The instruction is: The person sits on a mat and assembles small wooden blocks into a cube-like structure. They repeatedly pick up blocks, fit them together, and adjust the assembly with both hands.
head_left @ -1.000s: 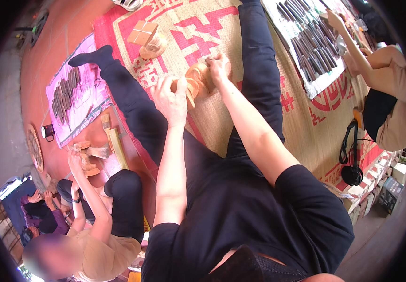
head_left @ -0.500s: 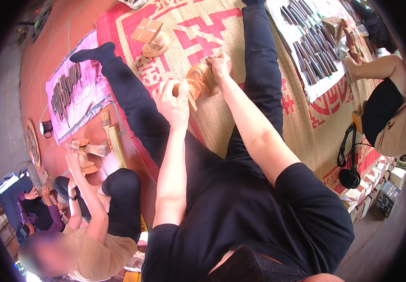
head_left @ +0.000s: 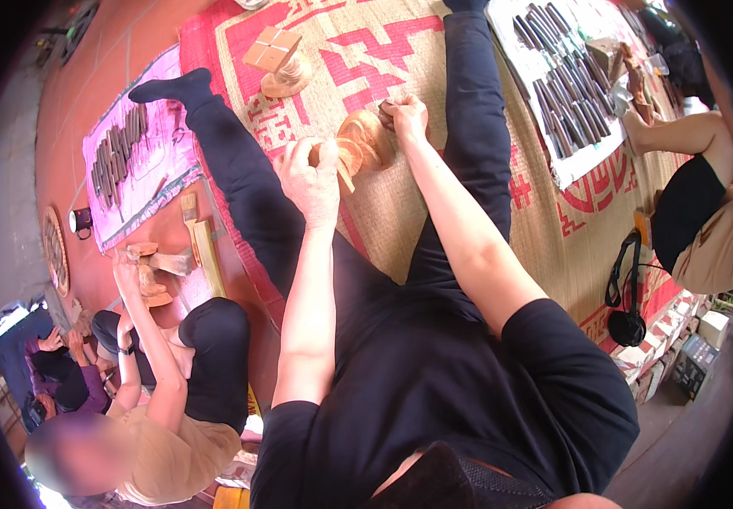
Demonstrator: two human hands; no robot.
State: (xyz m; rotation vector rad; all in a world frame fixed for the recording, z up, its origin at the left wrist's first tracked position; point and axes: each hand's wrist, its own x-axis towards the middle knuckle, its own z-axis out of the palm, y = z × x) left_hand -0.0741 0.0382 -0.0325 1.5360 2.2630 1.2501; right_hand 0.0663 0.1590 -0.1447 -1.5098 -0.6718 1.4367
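Between my outstretched legs, a turned and carved wooden piece (head_left: 363,140) with rounded, ridged sections lies tilted above the woven mat (head_left: 400,216). My left hand (head_left: 310,176) is closed around its near left end, thumb on top. At the far right end of the wood, my right hand (head_left: 407,119) pinches a small dark brown piece (head_left: 386,114), whose kind I cannot make out. Some of its fingers are curled out of sight. Farther off to the left, another round wooden piece (head_left: 288,79) stands on the mat, with a square wooden block (head_left: 272,49) at its top.
Several dark-handled carving tools (head_left: 568,93) lie on a white sheet at right, others (head_left: 118,153) on a pink cloth (head_left: 159,110) at left. A seated co-worker (head_left: 180,450) handles wood at lower left; another person's leg (head_left: 680,131) is at right. A brush (head_left: 189,208) lies on the tiles.
My right hand has shifted slightly to the right, away from the wood's end, and the dark piece in its fingers shows more. My left hand keeps its hold.
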